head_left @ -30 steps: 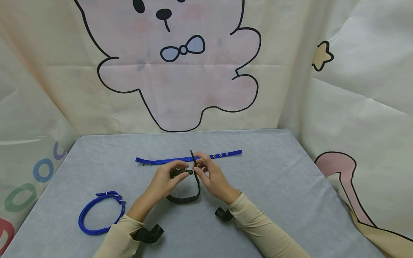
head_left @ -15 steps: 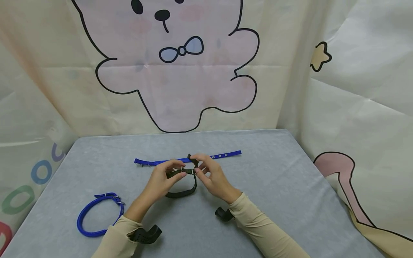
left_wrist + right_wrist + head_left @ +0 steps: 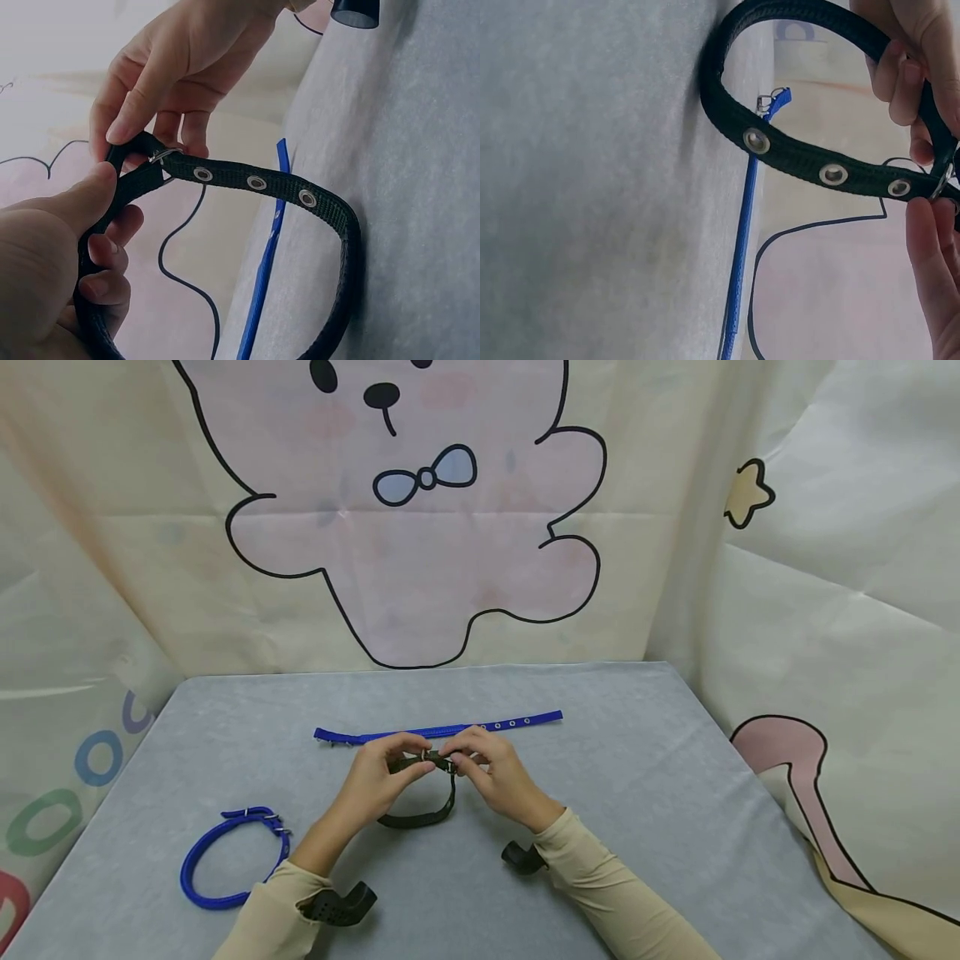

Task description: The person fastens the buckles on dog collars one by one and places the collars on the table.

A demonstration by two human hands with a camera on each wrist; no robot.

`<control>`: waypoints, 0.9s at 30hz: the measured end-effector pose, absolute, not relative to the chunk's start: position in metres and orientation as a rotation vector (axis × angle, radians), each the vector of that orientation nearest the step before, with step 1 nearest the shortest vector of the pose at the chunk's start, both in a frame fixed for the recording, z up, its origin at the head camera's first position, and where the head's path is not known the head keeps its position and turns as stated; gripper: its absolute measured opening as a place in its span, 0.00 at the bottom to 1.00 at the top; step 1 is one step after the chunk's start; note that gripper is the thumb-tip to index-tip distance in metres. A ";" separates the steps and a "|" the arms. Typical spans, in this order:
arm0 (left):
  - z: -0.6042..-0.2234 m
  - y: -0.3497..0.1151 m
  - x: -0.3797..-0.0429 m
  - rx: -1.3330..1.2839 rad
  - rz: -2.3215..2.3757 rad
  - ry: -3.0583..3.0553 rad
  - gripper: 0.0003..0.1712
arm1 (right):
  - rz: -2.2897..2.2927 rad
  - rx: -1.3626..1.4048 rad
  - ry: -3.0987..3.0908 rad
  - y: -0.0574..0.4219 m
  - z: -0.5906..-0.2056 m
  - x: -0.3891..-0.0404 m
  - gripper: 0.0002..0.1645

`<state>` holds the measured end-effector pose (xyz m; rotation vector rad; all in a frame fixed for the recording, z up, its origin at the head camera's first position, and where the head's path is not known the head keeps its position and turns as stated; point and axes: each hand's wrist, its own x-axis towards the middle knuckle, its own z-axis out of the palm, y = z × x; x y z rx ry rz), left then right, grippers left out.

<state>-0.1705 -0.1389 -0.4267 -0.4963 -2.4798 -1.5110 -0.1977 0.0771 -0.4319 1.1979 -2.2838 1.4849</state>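
Observation:
A dark green pet collar (image 3: 420, 820), bent into a loop, hangs between both hands over the table. My left hand (image 3: 378, 777) grips its band beside the buckle, thumb on top and fingers curled beneath. At the metal buckle (image 3: 166, 156), my right hand (image 3: 495, 768) pinches the strap's end between thumb and fingers. The strap runs through the buckle frame, and several metal eyelets (image 3: 256, 182) show along it. In the right wrist view the collar's loop (image 3: 720, 90) curves close to the table cloth. The fingers partly hide the buckle and the strap's tip.
Behind the hands, a blue collar (image 3: 442, 729) lies straight on the grey cloth-covered table (image 3: 615, 777). Another blue collar (image 3: 187, 864), fastened in a ring, lies at the left beside my left forearm. A printed curtain (image 3: 450, 560) stands behind the table.
The strap's free end stood up above the buckle; the right fingers have since brought it down toward the left hand. The left hand keeps its grip on the band.

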 end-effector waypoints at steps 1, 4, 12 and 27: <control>-0.427 -0.139 -0.170 -0.497 -1.508 -2.478 0.13 | 1.480 1.207 -2.285 0.077 -0.432 -0.198 0.11; -0.426 -0.139 -0.170 -0.497 -1.511 -2.472 0.15 | 1.480 1.209 -2.296 0.076 -0.433 -0.198 0.12; -0.426 -0.144 -0.171 -0.535 -1.598 -2.474 0.17 | 1.523 1.177 -2.328 0.077 -0.432 -0.196 0.14; -0.426 -0.140 -0.170 -0.466 -1.590 -2.393 0.11 | 1.554 1.154 -2.328 0.073 -0.433 -0.192 0.12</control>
